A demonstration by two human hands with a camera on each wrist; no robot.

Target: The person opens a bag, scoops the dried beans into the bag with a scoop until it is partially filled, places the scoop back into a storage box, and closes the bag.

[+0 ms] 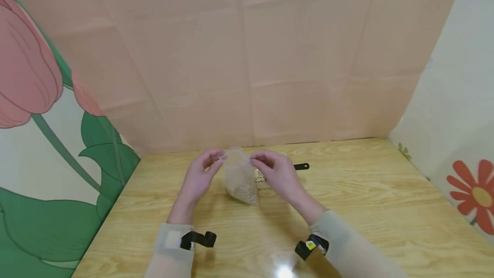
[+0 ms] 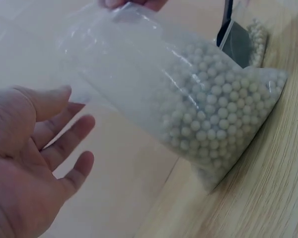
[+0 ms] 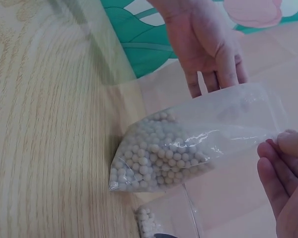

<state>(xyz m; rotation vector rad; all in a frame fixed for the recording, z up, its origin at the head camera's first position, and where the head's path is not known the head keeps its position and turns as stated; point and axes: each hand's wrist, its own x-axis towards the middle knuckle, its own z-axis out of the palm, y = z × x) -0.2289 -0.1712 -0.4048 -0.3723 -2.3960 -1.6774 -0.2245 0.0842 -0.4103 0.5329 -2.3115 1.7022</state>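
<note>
A clear plastic bag (image 1: 237,175) stands tilted on the table, its mouth spread between both hands. Small pale round beads (image 2: 218,109) fill its lower part. My left hand (image 1: 198,177) pinches the left edge of the mouth between thumb and index finger, the other fingers loosely spread. On the opposite edge, my right hand (image 1: 278,174) pinches the film with thumb and fingertips, seen closer in the right wrist view. Behind the bag, partly hidden by the right hand, lies a second lot of beads (image 3: 147,222) in what looks like another clear bag.
A black handle (image 1: 302,166) with a hanging hole sticks out beyond my right hand. In the left wrist view it joins a dark flat part (image 2: 237,45) beside the second beads. The wood-grain table (image 1: 366,209) meets a pink backdrop (image 1: 308,76) at the rear.
</note>
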